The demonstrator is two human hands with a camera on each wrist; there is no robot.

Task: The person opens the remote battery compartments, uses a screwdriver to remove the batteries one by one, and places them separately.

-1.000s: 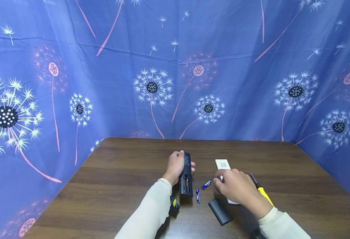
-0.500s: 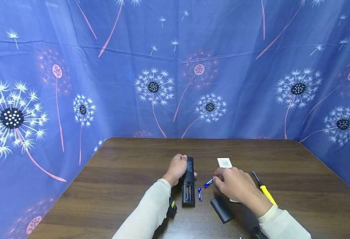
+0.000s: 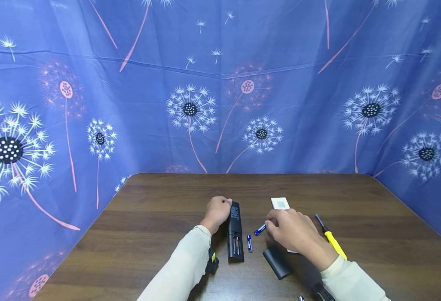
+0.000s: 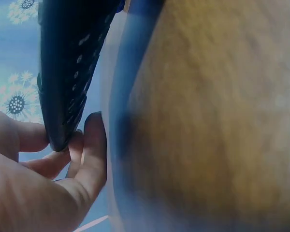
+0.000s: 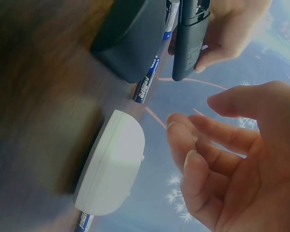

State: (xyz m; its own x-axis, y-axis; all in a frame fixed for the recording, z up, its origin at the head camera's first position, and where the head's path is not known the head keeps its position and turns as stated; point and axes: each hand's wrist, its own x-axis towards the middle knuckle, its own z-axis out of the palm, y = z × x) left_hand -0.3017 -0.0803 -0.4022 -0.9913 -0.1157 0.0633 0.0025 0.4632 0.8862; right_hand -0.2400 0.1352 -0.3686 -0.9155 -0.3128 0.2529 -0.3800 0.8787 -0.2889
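Note:
My left hand [image 3: 218, 213] pinches the far end of a black remote control [image 3: 235, 223], its back facing up. Its battery compartment lies uncovered at the near end; what sits inside is too small to tell. In the left wrist view, thumb and fingers grip the tip of the remote [image 4: 70, 72], whose button face shows. My right hand [image 3: 293, 232] hovers over a white box-like object [image 3: 280, 203] with a printed square code. The right wrist view shows that hand [image 5: 232, 154] with loosely bent fingers and nothing between them. Two blue batteries [image 3: 249, 243] lie right of the remote.
A black cover-like piece [image 3: 278, 262] lies in front of the right hand. Right of that hand is a yellow-handled screwdriver [image 3: 333, 241]. Another small battery-like end [image 3: 301, 298] shows at the bottom edge. A patterned blue cloth [image 3: 220, 83] hangs behind the wooden table [image 3: 160, 200].
The remote's near end has moved toward me, and the left fingers that showed on its right side are now out of sight. The right hand stays nearly in place over the white object.

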